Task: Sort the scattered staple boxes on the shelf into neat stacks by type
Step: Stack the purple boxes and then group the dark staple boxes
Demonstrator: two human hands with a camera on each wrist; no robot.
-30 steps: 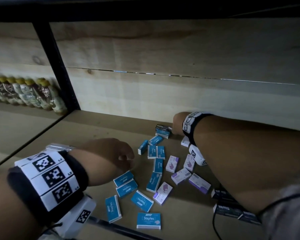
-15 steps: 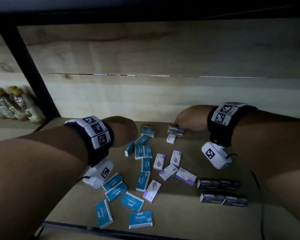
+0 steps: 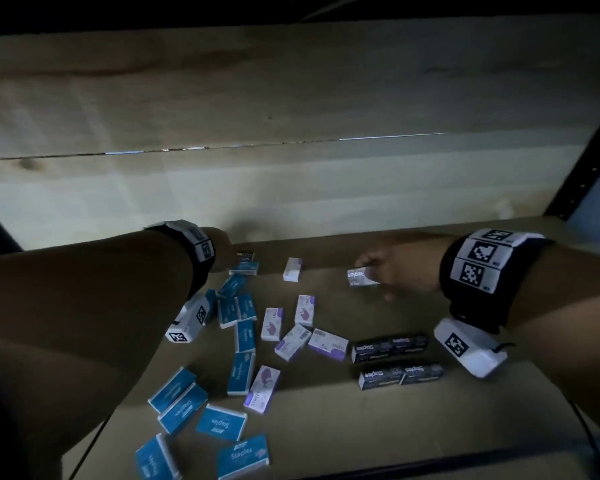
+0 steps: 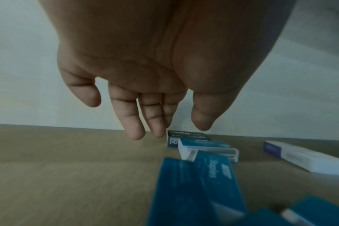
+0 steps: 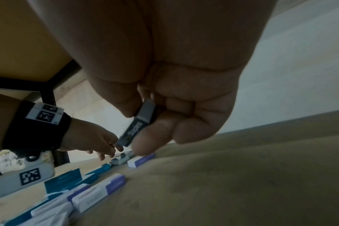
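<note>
My right hand point(image 3: 378, 277) pinches a black staple box point(image 3: 360, 276) between thumb and fingers, held above the shelf at the back right; the right wrist view shows this black box point(image 5: 138, 127) on edge in the grip. My left hand point(image 3: 222, 252) reaches to the back, fingers point(image 4: 135, 131) straight and empty, just above another black box point(image 4: 186, 135) beside a blue box point(image 4: 207, 148). Several blue boxes point(image 3: 222, 422) lie scattered at left, several purple-and-white boxes point(image 3: 328, 344) in the middle. Black boxes lie in two rows point(image 3: 388, 348) at right.
The shelf board point(image 3: 326, 434) ends in a dark front edge point(image 3: 361, 469). A pale wooden back wall point(image 3: 291, 188) stands close behind the hands. A black upright post point(image 3: 582, 174) rises at the far right. Bottles point(image 5: 2, 160) show past the left post.
My right hand has carried the black box away from the back pile to the right. My left hand has reached further back to the other black box. The head view swung right.
</note>
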